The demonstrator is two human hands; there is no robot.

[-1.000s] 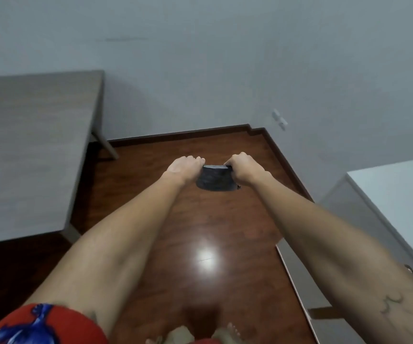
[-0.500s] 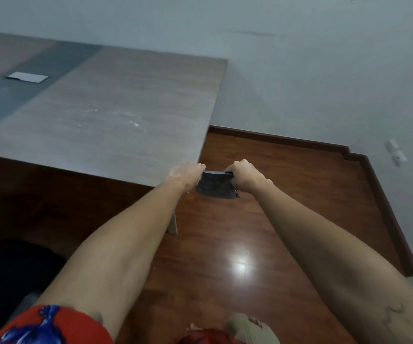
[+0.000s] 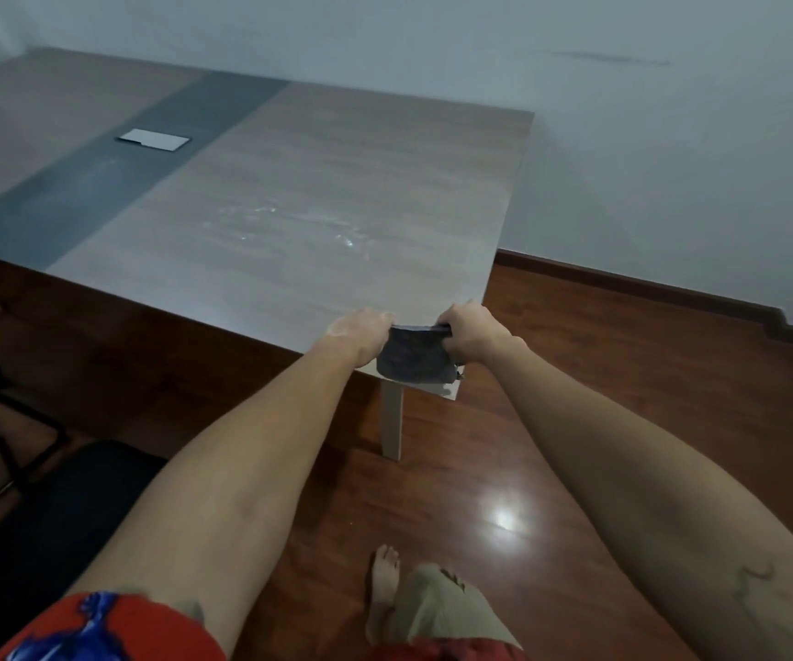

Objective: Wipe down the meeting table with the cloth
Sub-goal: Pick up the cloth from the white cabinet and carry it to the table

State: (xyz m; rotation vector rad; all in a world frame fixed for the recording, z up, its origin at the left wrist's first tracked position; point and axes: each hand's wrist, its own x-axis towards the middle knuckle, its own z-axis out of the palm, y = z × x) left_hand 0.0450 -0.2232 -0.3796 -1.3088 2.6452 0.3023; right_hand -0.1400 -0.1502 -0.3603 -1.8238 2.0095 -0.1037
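Note:
A small dark grey cloth hangs stretched between my two hands in front of me. My left hand grips its left top edge and my right hand grips its right top edge. Both hands hover over the near right corner of the meeting table, a large wood-grain top with a dark grey centre strip. White dusty smears mark the tabletop just beyond my hands. Whether the cloth touches the table cannot be told.
A silver cable hatch sits in the dark strip. A white table leg stands under the corner. A black chair is at lower left. A grey wall and dark skirting bound the wood floor on the right.
My view has swung left, bringing the table from the left edge to the centre. My hands, still holding the cloth, now sit over the table's near corner instead of over the floor.

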